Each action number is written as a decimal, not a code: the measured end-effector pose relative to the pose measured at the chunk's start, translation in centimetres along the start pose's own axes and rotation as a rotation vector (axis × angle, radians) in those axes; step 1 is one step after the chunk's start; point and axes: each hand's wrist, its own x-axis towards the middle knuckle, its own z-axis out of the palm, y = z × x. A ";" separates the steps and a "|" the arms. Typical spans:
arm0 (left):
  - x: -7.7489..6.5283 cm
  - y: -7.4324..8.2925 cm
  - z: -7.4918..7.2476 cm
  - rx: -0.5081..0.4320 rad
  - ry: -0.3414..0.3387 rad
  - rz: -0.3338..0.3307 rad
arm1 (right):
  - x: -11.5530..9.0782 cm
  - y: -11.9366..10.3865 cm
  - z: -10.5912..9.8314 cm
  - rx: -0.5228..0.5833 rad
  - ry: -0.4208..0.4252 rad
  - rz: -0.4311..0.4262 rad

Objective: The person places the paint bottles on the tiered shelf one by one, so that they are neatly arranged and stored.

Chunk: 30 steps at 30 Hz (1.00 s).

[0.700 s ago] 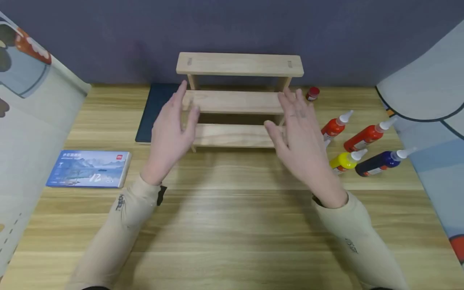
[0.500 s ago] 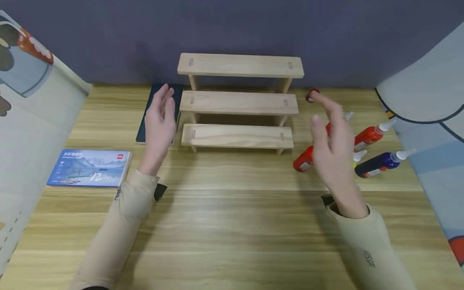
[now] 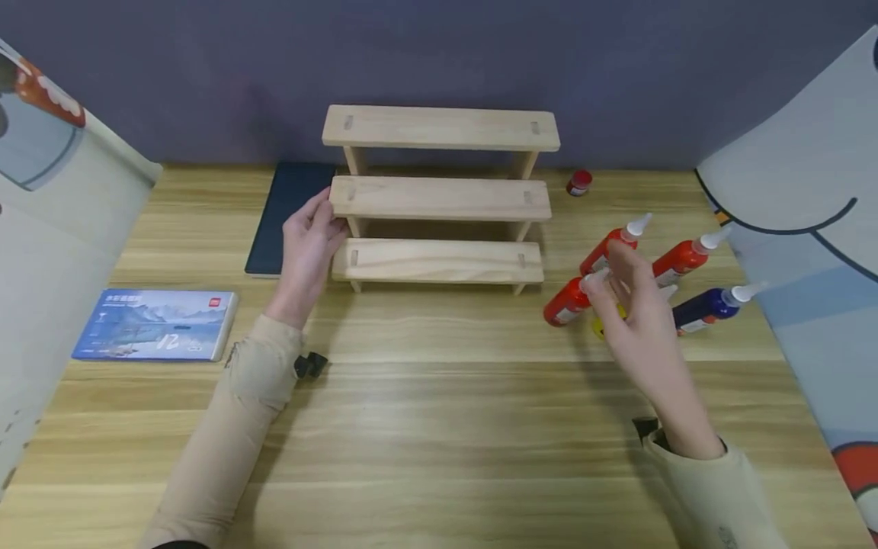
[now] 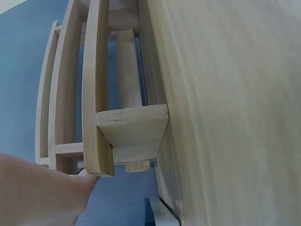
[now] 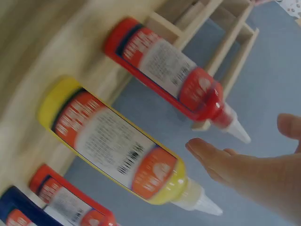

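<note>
We have the three-tiered wooden shelf standing at the far middle of the wooden table, its legs on the tabletop. Our left hand is at its left end, fingers bent about the end of the middle board; the fingertips are partly hidden, so we cannot tell whether they pinch the wood or only touch it. Our right hand is above the bottles to the right of the shelf, thumb and fingers apart, pinching nothing that we can see.

Just below it, the near-left red bottle and the yellow bottle stand upright, with the dark blue bottle farther right.

The likeliest trouble, we judge, is on the right: the bottles look tall, narrow and close together, so a low sweep of our fingers could catch a white nozzle and tip one bottle into its neighbour. The yellow one is mostly hidden under our hand in the head view, which makes a misjudged reach easier.

On the left, uneven pressure from one hand alone could turn the shelf askew, or push its left end against the dark flat book just beside it. A slide rightward could bring the shelf into the near-left red bottle.
</note>
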 end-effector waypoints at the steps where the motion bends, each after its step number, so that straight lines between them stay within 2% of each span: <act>1: 0.0 -0.1 0.0 -0.007 -0.001 0.001 | -0.1 0.3 0.2 -0.009 -0.016 0.000; 8: -0.1 -0.1 0.0 -0.015 0.013 -0.001 | -0.3 1.3 1.3 -0.062 -0.074 -0.016; 14: -0.3 -0.1 0.1 -0.025 0.015 0.000 | -0.4 2.0 1.4 -0.122 -0.103 0.005; 21: -0.4 -0.2 0.2 -0.012 -0.013 0.009 | -0.6 3.0 1.3 -0.188 -0.117 0.012; 30: -0.2 -0.2 0.3 0.007 -0.026 0.002 | -0.7 3.7 1.4 -0.207 -0.128 0.018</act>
